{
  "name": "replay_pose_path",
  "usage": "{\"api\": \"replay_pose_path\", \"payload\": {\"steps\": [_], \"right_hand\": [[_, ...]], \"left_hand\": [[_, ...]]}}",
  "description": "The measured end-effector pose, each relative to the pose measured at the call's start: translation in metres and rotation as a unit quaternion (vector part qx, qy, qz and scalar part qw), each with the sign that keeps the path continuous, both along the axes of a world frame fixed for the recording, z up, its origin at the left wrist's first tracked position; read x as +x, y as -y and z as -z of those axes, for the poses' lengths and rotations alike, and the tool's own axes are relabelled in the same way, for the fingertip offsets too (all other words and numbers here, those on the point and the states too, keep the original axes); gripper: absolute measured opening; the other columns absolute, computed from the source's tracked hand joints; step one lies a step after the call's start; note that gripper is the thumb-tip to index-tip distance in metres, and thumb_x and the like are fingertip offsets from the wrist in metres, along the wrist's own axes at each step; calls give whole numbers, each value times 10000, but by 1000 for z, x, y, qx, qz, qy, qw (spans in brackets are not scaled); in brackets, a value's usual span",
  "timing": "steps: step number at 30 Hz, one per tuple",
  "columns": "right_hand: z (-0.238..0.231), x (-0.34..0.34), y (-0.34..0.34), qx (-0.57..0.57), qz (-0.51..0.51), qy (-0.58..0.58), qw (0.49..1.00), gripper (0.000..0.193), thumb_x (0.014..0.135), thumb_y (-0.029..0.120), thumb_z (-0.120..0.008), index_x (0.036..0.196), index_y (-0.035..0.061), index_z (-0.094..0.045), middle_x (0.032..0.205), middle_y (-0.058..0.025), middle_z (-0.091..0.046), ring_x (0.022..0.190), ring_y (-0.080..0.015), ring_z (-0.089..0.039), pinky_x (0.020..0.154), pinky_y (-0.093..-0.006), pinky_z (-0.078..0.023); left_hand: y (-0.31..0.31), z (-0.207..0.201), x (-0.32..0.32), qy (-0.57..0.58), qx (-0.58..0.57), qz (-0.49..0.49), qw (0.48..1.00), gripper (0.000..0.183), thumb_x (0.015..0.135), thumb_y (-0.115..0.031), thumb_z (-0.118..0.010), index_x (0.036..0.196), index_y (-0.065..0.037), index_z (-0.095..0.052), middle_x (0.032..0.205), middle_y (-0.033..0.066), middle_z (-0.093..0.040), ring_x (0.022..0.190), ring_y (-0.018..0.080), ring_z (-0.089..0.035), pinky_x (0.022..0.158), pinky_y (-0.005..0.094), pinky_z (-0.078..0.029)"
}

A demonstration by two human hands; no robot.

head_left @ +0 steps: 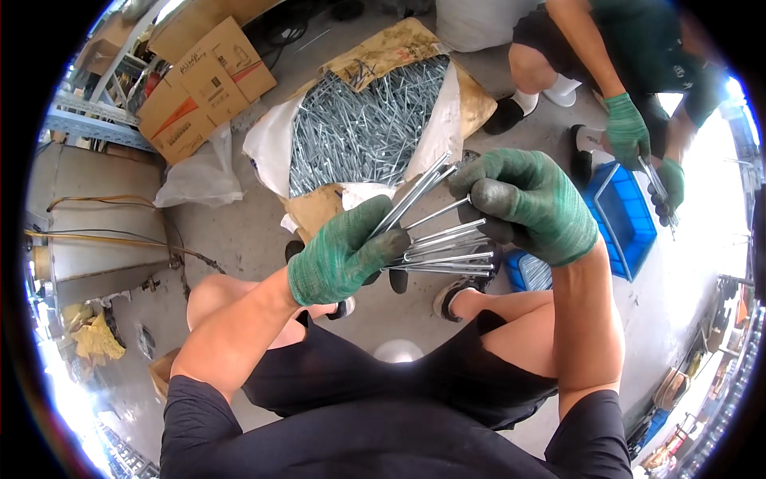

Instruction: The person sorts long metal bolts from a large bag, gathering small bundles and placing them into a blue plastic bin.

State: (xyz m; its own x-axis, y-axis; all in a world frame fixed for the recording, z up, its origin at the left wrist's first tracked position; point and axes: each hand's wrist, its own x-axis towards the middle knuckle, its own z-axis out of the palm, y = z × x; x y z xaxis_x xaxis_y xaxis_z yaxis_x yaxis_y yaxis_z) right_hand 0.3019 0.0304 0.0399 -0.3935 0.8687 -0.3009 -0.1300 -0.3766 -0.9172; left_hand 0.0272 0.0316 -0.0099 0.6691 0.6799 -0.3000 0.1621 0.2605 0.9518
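My left hand (339, 251), in a green glove with dark fingertips, is closed round a fanned bunch of long, thin metal bolts (448, 246). Their small heads spread to the right, while a few point up past the thumb. My right hand (542, 209), gloved the same way, is closed at the free end of one bolt from that bunch, thumb and fingers bent around its tip. Below the right hand, partly covered by it, a small blue bin (517, 275) contains more bolts. Ahead on the floor lies a large heap of loose bolts (363, 128) in an opened wrapping.
At right a co-worker's gloved hands (629, 132) hold bolts (658, 188) above a blue crate (614, 231). Cardboard boxes (207, 88) and a clear plastic bag (203, 176) lie at far left. A metal cabinet (108, 215) with cables stands left. A white sack (483, 24) is at the back.
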Motion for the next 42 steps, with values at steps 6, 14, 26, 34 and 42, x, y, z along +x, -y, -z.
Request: {"api": "replay_pose_path", "payload": {"steps": [6, 14, 26, 34, 42], "right_hand": [[-1, -3, 2, -22, 12, -13, 1000, 315, 918, 247, -735, 1096, -13, -718, 811, -6, -643, 637, -51, -544, 539, -193, -407], [0, -4, 2, -33, 4, -26, 999, 330, 908, 258, -736, 1107, -5, -722, 824, -12, -651, 628, -58, -541, 545, -199, -415], [0, -3, 2, -37, -4, -23, 999, 318, 923, 267, -726, 1112, 11, -725, 857, -2, -664, 679, -41, -556, 570, -178, -434], [3, -4, 2, -18, -6, -44, 999, 274, 955, 244, -698, 1116, 22, -701, 847, 3, -658, 658, -35, -549, 553, -175, -426], [-5, -9, 1, -18, 10, 0, 1000, 257, 959, 228, -687, 1117, 24, -688, 824, 6, -637, 640, -41, -532, 545, -183, -410]], "left_hand": [[2, 2, -3, 13, -25, -4, 1000, 337, 1030, -388, -605, 1155, -75, -594, 792, -20, -577, 637, 56, -463, 543, 230, -376], [1, 0, -6, 2, -10, 0, 1000, 326, 1029, -375, -605, 1142, -70, -591, 790, -19, -568, 643, 60, -469, 549, 238, -387], [1, 4, -6, -1, -2, 1, 1000, 314, 1037, -365, -589, 1139, -69, -590, 804, -8, -607, 647, 63, -470, 562, 234, -384], [0, -1, -4, 2, -8, 6, 1000, 308, 1038, -358, -584, 1137, -66, -592, 769, -8, -625, 641, 61, -482, 558, 235, -386], [-1, -5, -4, -11, -16, 4, 1000, 334, 1033, -379, -591, 1154, -68, -593, 774, -19, -598, 639, 55, -480, 548, 230, -383]]}}
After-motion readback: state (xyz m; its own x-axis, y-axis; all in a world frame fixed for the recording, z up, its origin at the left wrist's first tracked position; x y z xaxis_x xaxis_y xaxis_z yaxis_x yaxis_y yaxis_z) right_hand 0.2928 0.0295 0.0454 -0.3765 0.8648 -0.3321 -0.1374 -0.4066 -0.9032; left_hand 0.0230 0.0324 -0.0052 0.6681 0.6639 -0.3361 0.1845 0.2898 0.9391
